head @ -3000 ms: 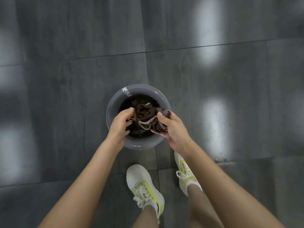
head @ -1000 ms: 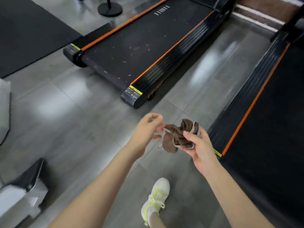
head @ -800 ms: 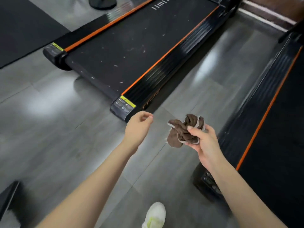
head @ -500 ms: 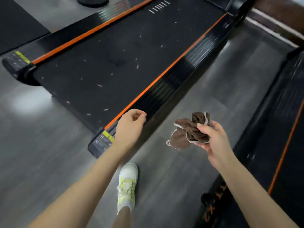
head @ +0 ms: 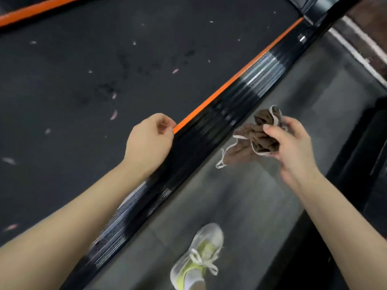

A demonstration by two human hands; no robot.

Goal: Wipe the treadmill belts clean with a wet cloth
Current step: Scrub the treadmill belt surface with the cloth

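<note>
A black treadmill belt [head: 83, 84] fills the upper left, speckled with small pale bits of debris and dark wet-looking spots. An orange stripe and a glossy black side rail [head: 211, 126] run along its right edge. My left hand [head: 149, 143] hovers over the belt's edge beside the orange stripe, fingers curled in with nothing in them. My right hand [head: 291, 147] is over the floor to the right of the rail, gripping a crumpled brown cloth [head: 259, 132] with pale edging; one corner hangs down.
Grey tiled floor [head: 251, 206] runs between this treadmill and a second black treadmill [head: 368, 155] at the right edge. My white and yellow shoe [head: 199, 258] stands on the floor near the bottom. A brown wall base shows at the top right.
I have walked from the grey bucket to the treadmill, which now fills the view. The left hand let go of the cloth and moved over the belt edge; the right hand still carries it.
</note>
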